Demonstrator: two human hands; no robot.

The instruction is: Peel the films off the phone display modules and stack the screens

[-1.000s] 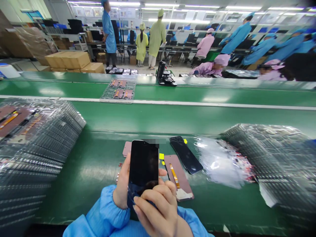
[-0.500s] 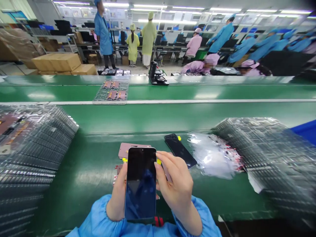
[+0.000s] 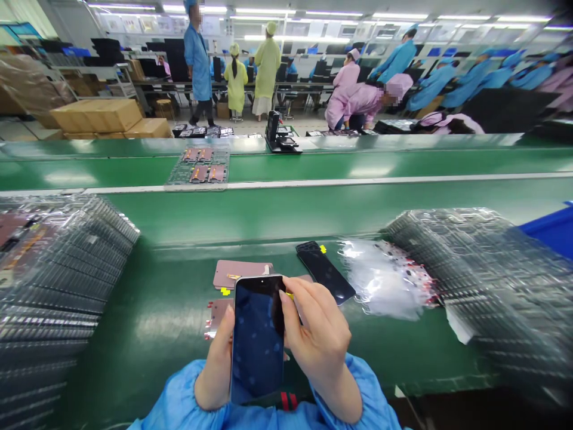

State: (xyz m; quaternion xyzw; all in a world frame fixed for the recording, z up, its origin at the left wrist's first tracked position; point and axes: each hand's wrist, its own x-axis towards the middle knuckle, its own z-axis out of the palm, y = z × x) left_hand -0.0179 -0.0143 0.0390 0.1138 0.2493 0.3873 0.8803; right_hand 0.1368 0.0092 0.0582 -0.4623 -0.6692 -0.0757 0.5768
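Note:
A black phone screen (image 3: pixel 257 340) faces me, tilted, between my two hands. My left hand (image 3: pixel 217 361) is closed along its left edge, thumb on the side, the other fingers mostly hidden behind. My right hand (image 3: pixel 316 334) pinches the upper right corner with thumb and fingertips. Beyond the screen lies a pinkish-brown flat panel (image 3: pixel 242 272) with a yellow tab (image 3: pixel 225 291) near its lower edge. Another pinkish-brown piece (image 3: pixel 218 316) with red tabs lies left of the screen, partly covered by my hand. Behind my right hand rests a second dark screen (image 3: pixel 329 275).
Clear plastic films with red tabs (image 3: pixel 389 278) are heaped on the green bench (image 3: pixel 156 286). Tall stacks of clear trays stand left (image 3: pixel 98 257) and right (image 3: pixel 483 263). Across the bench are a tray of parts (image 3: pixel 199 167) and a black stand (image 3: pixel 280 137). Several people work beyond.
The held screen's top edge has come lower and tipped, so its reflection covers more of the glass. Both hands keep their grip. A person in pink in the background has risen and bends forward.

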